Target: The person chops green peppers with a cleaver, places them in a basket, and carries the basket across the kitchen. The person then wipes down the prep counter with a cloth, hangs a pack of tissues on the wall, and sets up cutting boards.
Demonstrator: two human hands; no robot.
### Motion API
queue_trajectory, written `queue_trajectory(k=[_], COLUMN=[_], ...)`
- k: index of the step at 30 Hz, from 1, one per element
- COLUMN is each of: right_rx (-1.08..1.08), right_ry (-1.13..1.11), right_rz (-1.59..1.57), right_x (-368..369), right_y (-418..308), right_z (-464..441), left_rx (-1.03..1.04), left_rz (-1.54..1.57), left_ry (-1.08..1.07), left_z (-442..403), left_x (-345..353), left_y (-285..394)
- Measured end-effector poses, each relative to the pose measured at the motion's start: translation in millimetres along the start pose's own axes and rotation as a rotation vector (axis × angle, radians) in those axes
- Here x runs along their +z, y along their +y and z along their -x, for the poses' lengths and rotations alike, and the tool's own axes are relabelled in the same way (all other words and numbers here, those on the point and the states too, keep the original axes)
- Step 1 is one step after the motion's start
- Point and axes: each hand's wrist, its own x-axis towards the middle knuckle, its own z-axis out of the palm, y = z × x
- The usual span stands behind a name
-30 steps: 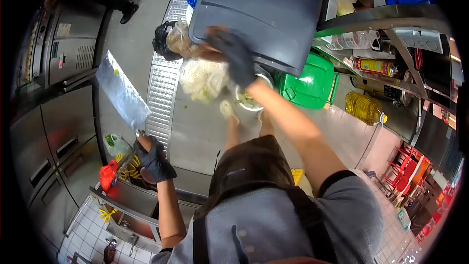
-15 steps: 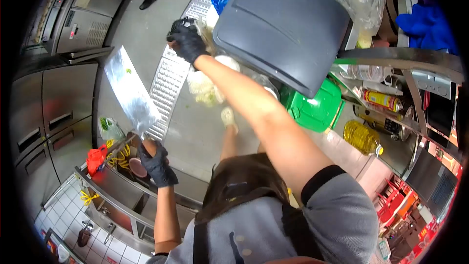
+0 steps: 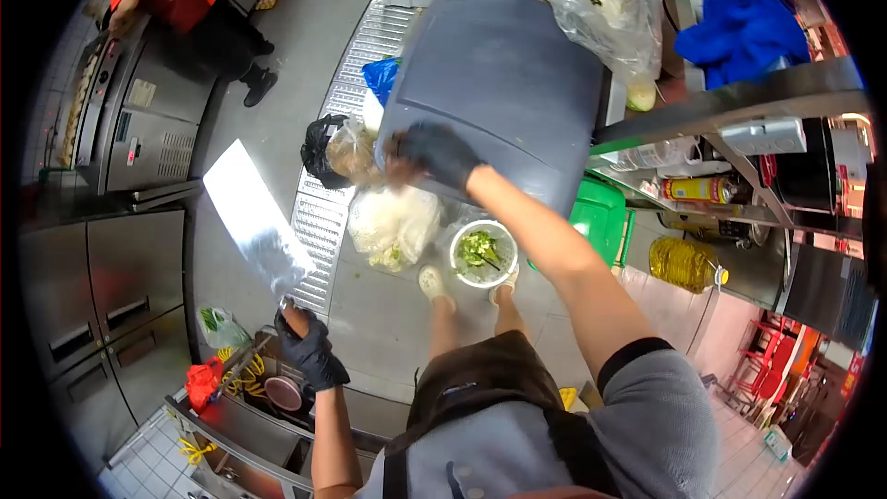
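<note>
The cleaver (image 3: 259, 217) hangs at nine o'clock from the middle of the view, its broad, roughly rectangular metal blade bare and shiny, the far end washed white by glare. It points toward eleven o'clock, slanting out from the left hand (image 3: 311, 351), which grips the mostly hidden handle. Between twelve and one o'clock lies a large dark grey plastic lid (image 3: 499, 83), slightly askew, with rounded corners and a shallow moulded panel. The blurred right hand (image 3: 432, 155) covers its eight-o'clock corner; contact is unclear.
</note>
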Motion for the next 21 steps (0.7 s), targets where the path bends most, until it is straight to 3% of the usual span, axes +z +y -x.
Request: queue_trajectory(k=[3,4,5,6,7,8,9,10,12,13,16,17,19,21], right_rx=[-0.278,-0.176,-0.092,0.365,0.288,0.314,0.341,0.374,0.298,0.261,0.656,0.615,0.825,0.808], right_ry=[-0.128,-0.016,0.086,0.209,0.353,0.337,0.321,0.248,0.494,0.610,0.692,0.698,0.549,0.515], right_rz=[-0.098,-0.340,-0.298,-0.653,-0.424,-0.193,0.038,0.117,0.420,0.573,-0.122,-0.384,-0.475,-0.404], right_x=[-47.2,-56.7,-79.7,-131.9,-144.6,-154.6,-164.7,-169.8,-187.1,-189.7,-146.4,-139.3,-120.4,-108.6], right_y=[-9.8,18.5,40.4,11.6,46.0,79.5,112.6,125.0,83.0,57.4,13.0,-13.4,-39.5,-50.0], right_z=[46.2,61.2,66.3,66.7,68.1,64.8,61.5,58.0,55.7,64.3,136.0,156.3,203.0,240.8], left_rx=[0.076,0.112,0.147,0.140,0.192,0.023,0.125,0.051,0.250,0.135,0.228,0.245,0.296,0.259], left_rz=[0.044,0.030,0.014,0.014,0.052,0.104,0.059,0.151,0.055,0.040,-0.030,-0.005,-0.043,-0.046], left_ry=[-0.106,-0.165,-0.222,-0.304,-0.438,-0.512,-0.557,-0.594,-0.618,-0.562,-0.558,-0.581,-0.557,-0.569], left_z=[-8.1,-8.1,-4.2,1.3,1.0,1.1,0.9,13.0,-2.5,17.8,30.0,35.7,62.3,74.1], left_x=[42.3,60.9,80.6,97.1,113.8,133.0,155.5,177.1,228.2,249.1,318.2,335.1,350.7,365.6], left_y=[3.9,14.1,25.1,35.4,38.1,37.0,31.7,40.3,-3.9,16.1,3.5,0.6,26.8,23.7])
